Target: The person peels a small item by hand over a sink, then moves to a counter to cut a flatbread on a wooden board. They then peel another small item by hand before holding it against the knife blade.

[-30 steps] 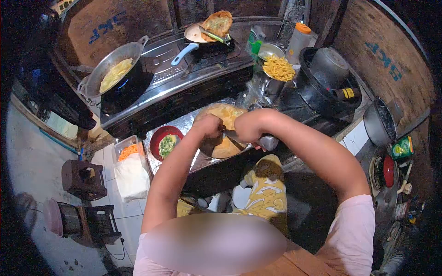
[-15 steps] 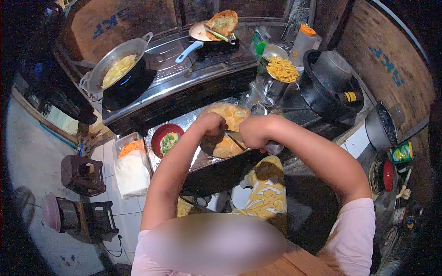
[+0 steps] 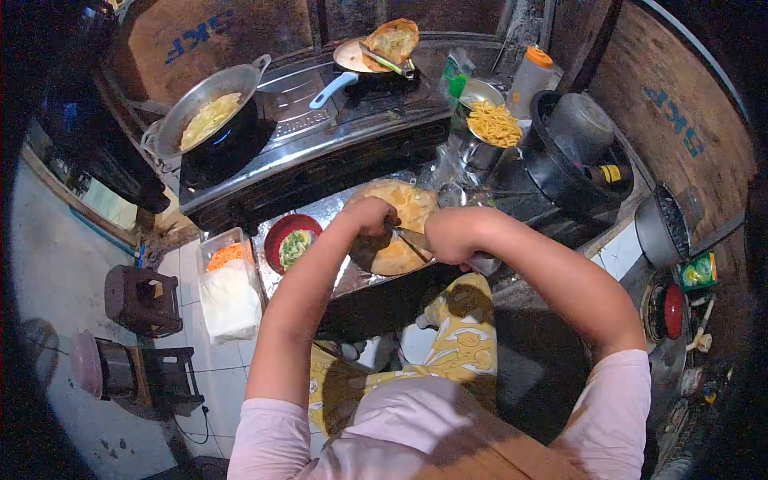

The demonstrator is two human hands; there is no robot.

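A round golden flatbread or pancake (image 3: 404, 200) lies on a round board on the silvery low counter, with a dark cut line across its lower part. My right hand (image 3: 450, 234) is closed around a knife (image 3: 414, 238), its blade pointing left over the cut. My left hand (image 3: 372, 214) is closed at the left side of the flatbread, near the knife tip; what its fingers grip is too small to make out. Left of it stands a red bowl (image 3: 280, 234) with chopped greens (image 3: 294, 248).
A wok (image 3: 168, 120) and a frying pan (image 3: 350, 56) sit on the stove (image 3: 296, 120) behind. A pot of fries (image 3: 477, 152) and a black basin (image 3: 544, 176) stand right. A tub of shredded carrot (image 3: 226, 256) is left.
My right hand has shifted slightly to the right, and a little more of the blade shows. My left hand stays almost in place. The whole view has moved slightly.
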